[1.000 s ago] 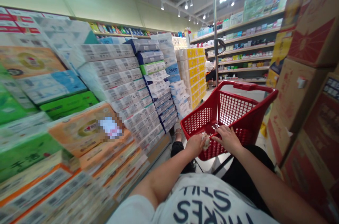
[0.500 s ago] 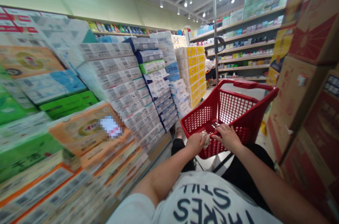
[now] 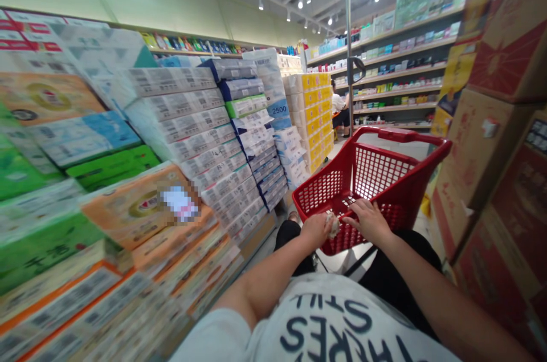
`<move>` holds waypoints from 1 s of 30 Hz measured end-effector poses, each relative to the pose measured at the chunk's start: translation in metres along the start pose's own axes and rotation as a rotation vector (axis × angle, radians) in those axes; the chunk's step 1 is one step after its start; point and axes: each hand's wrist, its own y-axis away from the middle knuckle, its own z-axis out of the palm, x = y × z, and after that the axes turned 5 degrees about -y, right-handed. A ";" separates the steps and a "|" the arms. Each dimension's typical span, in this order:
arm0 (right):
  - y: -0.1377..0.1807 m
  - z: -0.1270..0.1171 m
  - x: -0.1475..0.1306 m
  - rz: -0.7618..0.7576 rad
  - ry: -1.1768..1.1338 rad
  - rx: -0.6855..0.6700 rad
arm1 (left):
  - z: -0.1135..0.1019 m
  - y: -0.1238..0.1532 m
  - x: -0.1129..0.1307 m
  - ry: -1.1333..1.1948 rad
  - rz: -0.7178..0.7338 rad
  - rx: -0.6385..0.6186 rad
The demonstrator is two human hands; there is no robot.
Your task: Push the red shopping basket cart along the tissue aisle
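Note:
A red plastic shopping cart (image 3: pixel 384 179) with perforated sides stands right in front of me. My left hand (image 3: pixel 316 231), at its near rim, is closed around a crumpled whitish wad (image 3: pixel 332 225) that looks like tissue or cloth. My right hand (image 3: pixel 368 222) lies on the same rim a little to the right, fingers stretched out and partly spread over the edge. Inside the cart, the perforated floor shows between the side walls; the part behind my hands is hidden.
Stacked tissue packs (image 3: pixel 192 122) line the left side, with orange packs (image 3: pixel 141 196) nearest. Cardboard cartons (image 3: pixel 482 145) rise close on the right. Ahead are a metal pole (image 3: pixel 348 37), a seated person (image 3: pixel 341 108) and stocked shelves (image 3: pixel 397 77).
My left leg has shifted slightly and less of the foot shows beside the cart. Both hands keep their places on the rim; the surroundings look nearly the same.

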 end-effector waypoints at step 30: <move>-0.002 0.000 -0.002 -0.007 0.001 -0.034 | 0.008 0.003 -0.004 -0.026 0.084 0.003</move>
